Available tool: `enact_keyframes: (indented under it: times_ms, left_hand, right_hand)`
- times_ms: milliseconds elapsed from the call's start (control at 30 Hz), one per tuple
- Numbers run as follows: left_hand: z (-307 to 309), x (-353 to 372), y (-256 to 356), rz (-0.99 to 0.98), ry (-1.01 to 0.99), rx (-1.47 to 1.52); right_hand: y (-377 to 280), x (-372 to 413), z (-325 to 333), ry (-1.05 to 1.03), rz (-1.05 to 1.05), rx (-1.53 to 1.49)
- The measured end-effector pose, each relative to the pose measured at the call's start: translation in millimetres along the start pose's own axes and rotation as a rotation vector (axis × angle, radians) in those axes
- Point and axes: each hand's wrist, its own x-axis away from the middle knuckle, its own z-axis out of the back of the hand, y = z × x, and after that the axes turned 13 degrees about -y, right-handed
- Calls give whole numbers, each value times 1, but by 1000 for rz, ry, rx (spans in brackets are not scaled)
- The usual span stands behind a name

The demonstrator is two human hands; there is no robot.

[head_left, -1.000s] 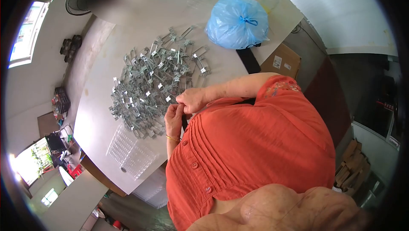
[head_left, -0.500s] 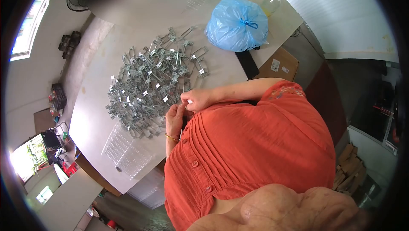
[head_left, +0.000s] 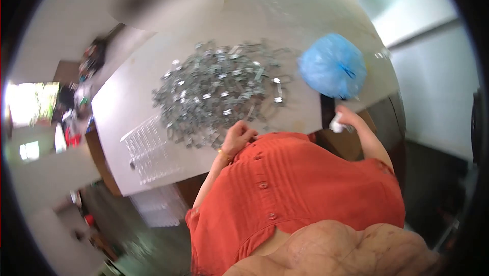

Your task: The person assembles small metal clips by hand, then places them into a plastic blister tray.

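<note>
My left hand (head_left: pixel 238 138), with a yellow bracelet at the wrist, is at the near edge of the table beside a pile of grey metal clip-like parts (head_left: pixel 219 90). Its fingers are curled together; what they hold, if anything, is hidden. Out to the right, my right hand (head_left: pixel 348 117) is closed on a small white object (head_left: pixel 336 123), blurred by motion. It is over the table edge, just below the blue plastic bag (head_left: pixel 333 67) and near a black flat object (head_left: pixel 327 111).
A clear plastic tray with rows of small pockets (head_left: pixel 147 148) lies left of the pile on the grey table (head_left: pixel 119 103). A cardboard box (head_left: pixel 340 144) stands below the table edge at right. A blurred round dark shape (head_left: pixel 142 1) is at the upper left.
My hands were together in front of my chest at the pile's edge. Now they are apart: the right has swung to the right with the white object. The camera view has shifted too.
</note>
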Motion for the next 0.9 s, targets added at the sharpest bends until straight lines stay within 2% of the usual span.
enact_keyframes:
  times_ms: [33, 67, 100, 133, 167, 200, 233, 300, 400, 467, 533, 633, 733, 833, 900]
  left_hand:
    - [2, -3, -4, -5, -11, -79]
    - [5, -6, -8, -4, -25, -160]
    - [4, -4, -3, -24, -28, -169]
    - [2, -3, 2, -46, -38, -181]
    - [1, -3, 4, -57, -26, -209]
    - [0, -2, 5, -70, -16, -240]
    - [1, -2, 6, -82, -10, -274]
    - [2, -2, 5, -98, 10, -335]
    - [5, 3, 4, -126, 50, -366]
    - [7, 6, 2, -143, 64, -340]
    - [9, 6, -5, -154, 47, -290]
    - [8, 5, -6, -129, 54, -304]
    - [10, 4, -6, -120, 46, -381]
    - [8, 2, -9, -118, 48, -369]
    - [8, 3, -9, -111, 49, -341]
  right_hand:
    - [19, 1, 10, -4, -240, -4]
    - [53, -4, 10, 63, -298, -160]
    - [61, 2, 18, 219, -366, -256]
    - [82, -5, 24, 252, -406, -396]
    - [80, -5, 26, 437, -384, -703]
    - [88, -11, 24, 557, -313, -760]
    - [76, -10, 29, 569, -309, -844]
    - [120, -39, 7, 571, -440, -593]
    - [74, -25, 5, 553, -532, -373]
    - [38, -14, 9, 629, -580, -312]
    - [26, -14, 11, 716, -669, -424]
    - [15, -13, 30, 590, -811, -490]
    - [10, -23, 30, 689, -862, -460]
    - [4, -28, 32, 786, -896, -426]
    - [0, -25, 28, 851, -765, -396]
